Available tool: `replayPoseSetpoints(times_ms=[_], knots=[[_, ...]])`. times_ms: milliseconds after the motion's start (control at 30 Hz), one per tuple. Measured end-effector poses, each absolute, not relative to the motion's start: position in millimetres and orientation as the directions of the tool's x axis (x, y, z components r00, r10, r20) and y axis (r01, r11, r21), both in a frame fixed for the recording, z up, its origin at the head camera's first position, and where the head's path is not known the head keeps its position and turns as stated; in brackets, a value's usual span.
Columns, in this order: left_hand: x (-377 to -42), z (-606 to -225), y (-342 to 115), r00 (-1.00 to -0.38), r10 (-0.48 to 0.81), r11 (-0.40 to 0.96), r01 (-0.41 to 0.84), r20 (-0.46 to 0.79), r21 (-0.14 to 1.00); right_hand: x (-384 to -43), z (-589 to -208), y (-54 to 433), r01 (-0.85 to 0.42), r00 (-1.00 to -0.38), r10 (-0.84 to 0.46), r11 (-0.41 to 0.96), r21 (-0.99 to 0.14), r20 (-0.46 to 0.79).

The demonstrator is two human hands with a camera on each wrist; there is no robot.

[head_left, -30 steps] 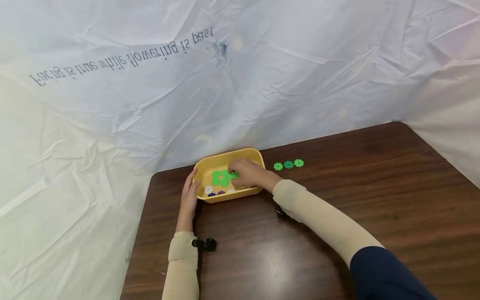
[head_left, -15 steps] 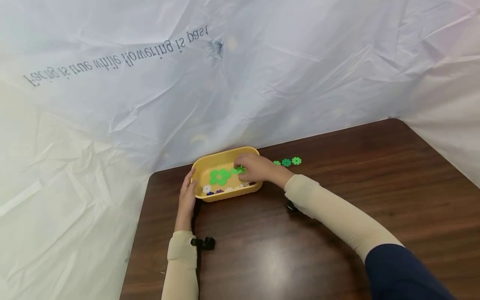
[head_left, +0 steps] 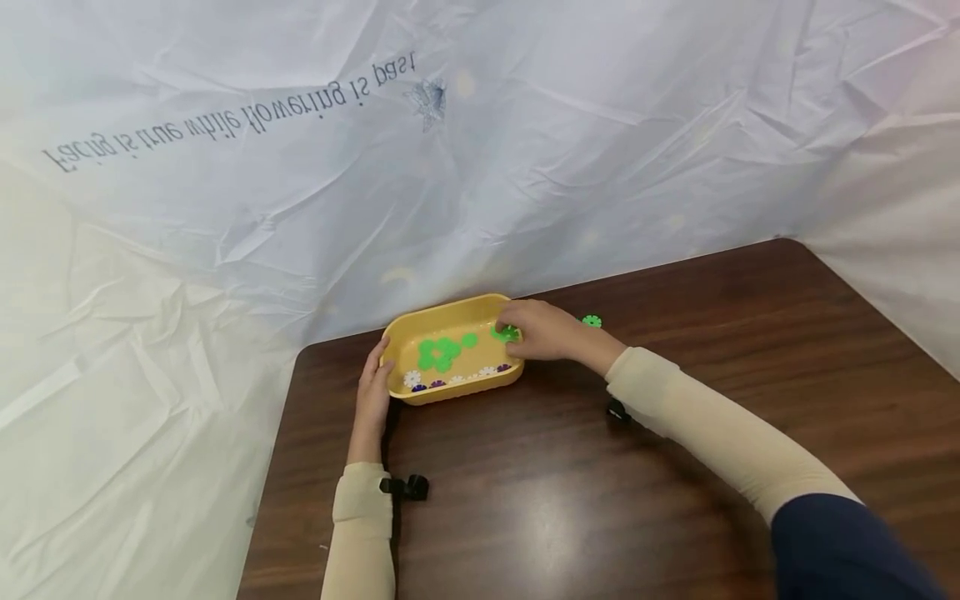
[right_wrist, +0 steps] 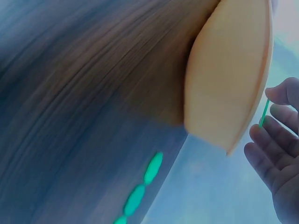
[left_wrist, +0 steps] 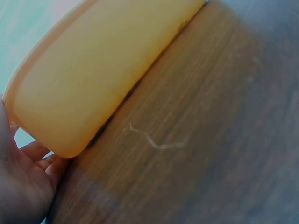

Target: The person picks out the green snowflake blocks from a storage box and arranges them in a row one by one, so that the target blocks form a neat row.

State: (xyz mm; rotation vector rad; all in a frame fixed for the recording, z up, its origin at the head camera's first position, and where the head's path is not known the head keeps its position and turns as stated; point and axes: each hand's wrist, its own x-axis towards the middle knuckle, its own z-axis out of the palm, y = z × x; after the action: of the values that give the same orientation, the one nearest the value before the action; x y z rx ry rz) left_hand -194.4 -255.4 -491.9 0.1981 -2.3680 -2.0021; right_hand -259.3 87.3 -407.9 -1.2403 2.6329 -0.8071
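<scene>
A yellow plastic tray [head_left: 442, 318] holds several green snowflake discs [head_left: 444, 350], with white discs [head_left: 412, 379] and dark blue or purple ones along its front side. My left hand [head_left: 371, 392] grips the tray's left end; in the left wrist view its fingers [left_wrist: 46, 165] curl around the corner. Over the tray's right end, my right hand [head_left: 551, 332] pinches a green snowflake disc [head_left: 511, 333]. The right wrist view shows that pinched disc [right_wrist: 264, 113] edge-on between thumb and fingers, above the rim.
Right of the tray, a row of green discs [right_wrist: 134, 199] lies on the brown wooden table [head_left: 480, 500]; in the head view my right hand hides all but one disc [head_left: 592, 321]. A white printed cloth [head_left: 570, 167] hangs behind the table's back edge.
My right hand has moved right, from the middle of the tray to its right end, bringing a green disc out of the pile. My left hand stays at the tray's left end.
</scene>
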Motion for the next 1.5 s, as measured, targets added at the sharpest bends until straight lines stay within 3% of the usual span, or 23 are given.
replayPoseSetpoints(times_ms=[800,1100,1500], knots=[[-195,-499,-254,-0.991,-0.127,0.191,-0.054,-0.03,0.98,-282,-434,196,-0.58,-0.784,-0.612,0.664,-0.471,0.102],[-191,-497,-258,-0.99,-0.134,0.178,-0.074,-0.051,0.981,-288,-450,216,-0.563,-0.797,-0.599,0.694,-0.448,0.074],[-179,-463,-246,-0.99,-0.106,0.173,-0.107,-0.089,0.979,-288,-459,231,-0.549,-0.808,-0.586,0.714,-0.435,0.06]])
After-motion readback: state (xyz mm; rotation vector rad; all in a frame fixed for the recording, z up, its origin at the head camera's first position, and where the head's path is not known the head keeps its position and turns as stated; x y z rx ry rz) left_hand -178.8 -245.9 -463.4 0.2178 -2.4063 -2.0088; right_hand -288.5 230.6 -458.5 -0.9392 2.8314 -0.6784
